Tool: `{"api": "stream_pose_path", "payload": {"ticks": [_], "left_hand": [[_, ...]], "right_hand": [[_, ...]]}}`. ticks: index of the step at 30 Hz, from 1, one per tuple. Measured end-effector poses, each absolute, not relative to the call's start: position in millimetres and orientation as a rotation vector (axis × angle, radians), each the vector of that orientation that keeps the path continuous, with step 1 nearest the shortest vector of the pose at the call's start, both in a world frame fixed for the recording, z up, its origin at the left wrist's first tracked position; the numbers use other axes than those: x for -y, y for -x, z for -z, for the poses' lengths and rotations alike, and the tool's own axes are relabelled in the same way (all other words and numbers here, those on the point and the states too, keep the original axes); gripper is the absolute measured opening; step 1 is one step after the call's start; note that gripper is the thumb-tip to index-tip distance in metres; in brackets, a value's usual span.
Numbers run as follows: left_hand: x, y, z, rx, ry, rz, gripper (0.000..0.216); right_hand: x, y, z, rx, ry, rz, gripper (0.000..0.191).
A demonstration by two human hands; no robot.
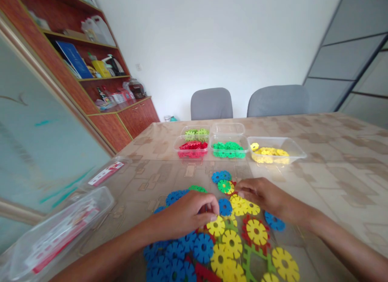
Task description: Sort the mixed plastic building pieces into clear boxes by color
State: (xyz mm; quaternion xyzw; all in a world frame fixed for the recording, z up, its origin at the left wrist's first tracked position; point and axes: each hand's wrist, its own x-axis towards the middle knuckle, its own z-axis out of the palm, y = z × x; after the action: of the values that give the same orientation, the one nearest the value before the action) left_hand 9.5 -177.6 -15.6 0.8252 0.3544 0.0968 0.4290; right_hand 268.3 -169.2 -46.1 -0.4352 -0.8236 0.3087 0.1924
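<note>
A heap of flat plastic snowflake discs (230, 241), mostly blue and yellow with some red and green, lies on the table in front of me. My left hand (188, 213) rests on the heap with its fingers curled down, pinching at a yellow disc (216, 226). My right hand (260, 195) lies palm down over yellow discs (239, 205), its fingertips pressed together beside a green disc (224, 186). What those fingertips hold is hidden.
Clear tubs stand further back: light green discs (197, 134), red (192, 148), green (228, 150), yellow (269, 152), one empty (228, 128). A clear lidded box (57, 229) lies at the left table edge. Two grey chairs (212, 103) and a wooden shelf unit (91, 64) stand behind.
</note>
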Motion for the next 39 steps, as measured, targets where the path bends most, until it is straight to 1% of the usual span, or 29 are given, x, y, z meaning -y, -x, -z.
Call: {"api": "stream_pose_path", "payload": {"ticks": [2, 5, 6, 9, 10, 12, 14, 16, 18, 20, 22, 24, 27, 30, 33, 35, 37, 39], "left_hand": [[172.1, -11.1, 14.5, -0.889, -2.041, -0.282, 0.008], [161.2, -14.0, 10.4, -0.859, -2.059, -0.337, 0.008], [157.1, -15.0, 9.0, -0.85, -2.079, -0.354, 0.007], [144.1, -19.5, 7.7, -0.857, -2.151, -0.395, 0.009], [139.9, -21.7, 8.8, -0.867, -2.17, -0.401, 0.009], [132.2, -27.3, 13.4, -0.882, -2.194, -0.401, 0.011], [125.8, -34.0, 19.8, -0.892, -2.224, -0.387, 0.019], [121.0, -39.8, 25.7, -0.894, -2.276, -0.361, 0.029], [118.1, -41.5, 29.4, -0.897, -2.342, -0.331, 0.03], [117.0, -36.9, 30.5, -0.916, -2.408, -0.311, 0.025], [117.2, -26.9, 29.1, -0.935, -2.465, -0.286, 0.021], [117.9, -15.7, 25.3, -0.933, -2.505, -0.258, 0.02], [118.5, -9.2, 17.3, -0.907, -2.531, -0.248, 0.023], [117.9, -20.9, 11.8, -0.884, -2.501, -0.334, 0.024], [115.2, -38.4, 13.0, -0.863, -2.479, -0.329, 0.025], [112.2, -43.6, 16.5, -0.869, -2.496, -0.268, 0.024], [109.1, -40.6, 19.8, -0.887, -2.505, -0.234, 0.021], [106.9, -31.7, 21.0, -0.904, -2.508, -0.213, 0.019]], "right_hand": [[171.0, -265.7, 47.0, 2.304, 1.345, -0.829, 0.016], [173.7, -259.0, 49.1, 2.252, 1.448, -0.784, 0.023], [174.1, -257.3, 49.5, 2.237, 1.449, -0.797, 0.022], [174.0, -257.1, 47.5, 2.23, 1.38, -0.914, 0.01], [173.8, -258.7, 45.6, 2.235, 1.33, -0.97, 0.009], [173.7, -263.1, 40.4, 2.238, 1.229, -1.079, 0.019], [173.7, -267.7, 34.6, 2.231, 1.171, -1.152, 0.027], [173.4, -272.3, 29.8, 2.217, 1.182, -1.162, 0.031], [172.0, -277.9, 26.8, 2.211, 1.228, -1.129, 0.034], [169.6, -285.7, 25.2, 2.221, 1.305, -1.052, 0.028], [167.2, -294.6, 23.1, 2.223, 1.363, -1.023, 0.017], [166.6, -302.0, 19.2, 2.2, 1.377, -1.089, 0.012], [169.1, -304.7, 12.8, 2.159, 1.349, -1.218, 0.012], [171.9, -297.9, 14.2, 2.208, 1.366, -1.125, 0.008], [172.7, -289.0, 24.9, 2.266, 1.424, -0.947, 0.022], [173.5, -284.6, 31.5, 2.281, 1.524, -0.835, 0.027], [175.0, -281.3, 33.4, 2.281, 1.637, -0.761, 0.026], [176.3, -279.1, 30.4, 2.267, 1.68, -0.762, 0.023]]}}
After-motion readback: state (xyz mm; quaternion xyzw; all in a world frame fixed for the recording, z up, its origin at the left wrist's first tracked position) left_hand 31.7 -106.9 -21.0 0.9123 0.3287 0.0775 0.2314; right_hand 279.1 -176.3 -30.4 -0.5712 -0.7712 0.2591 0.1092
